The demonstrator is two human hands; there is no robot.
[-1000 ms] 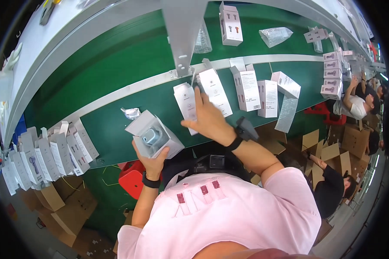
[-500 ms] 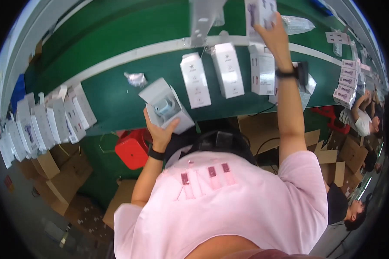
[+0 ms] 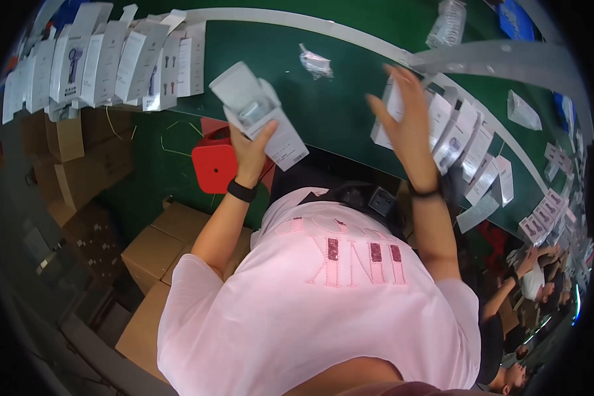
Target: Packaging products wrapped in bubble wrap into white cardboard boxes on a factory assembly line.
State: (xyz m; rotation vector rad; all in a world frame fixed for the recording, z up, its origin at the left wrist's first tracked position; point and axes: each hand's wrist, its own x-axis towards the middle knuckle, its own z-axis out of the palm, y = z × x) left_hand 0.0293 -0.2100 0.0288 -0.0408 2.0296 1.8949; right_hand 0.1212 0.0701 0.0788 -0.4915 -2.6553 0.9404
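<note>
My left hand [image 3: 252, 148] is closed round a tilted white carton [image 3: 280, 142] with its top flap raised. Inside the carton's mouth sits a pale blue object [image 3: 254, 112], partly hidden by the cardboard walls. My right hand [image 3: 408, 122], a little blurred, reaches over the table with thumb and fingers apart and nothing between them. Just behind it stands a white carton [image 3: 384, 119], partly covered by the fingers; whether they touch cannot be told. More white cartons [image 3: 457, 137] stand in a row right of this hand. A crumpled clear plastic packet [image 3: 317, 64] lies between my hands.
Several white cartons [image 3: 99, 66] line the table's left end. A red stool [image 3: 214, 162] and brown cardboard boxes [image 3: 168, 237] are below the table edge. Clear plastic packs [image 3: 447, 25] lie at the far side. Co-workers [image 3: 534, 280] sit at the right.
My view has swung to the right. My right hand has left the printed carton at the far side and come nearer, fingers spread. My left hand keeps hold of its carton.
</note>
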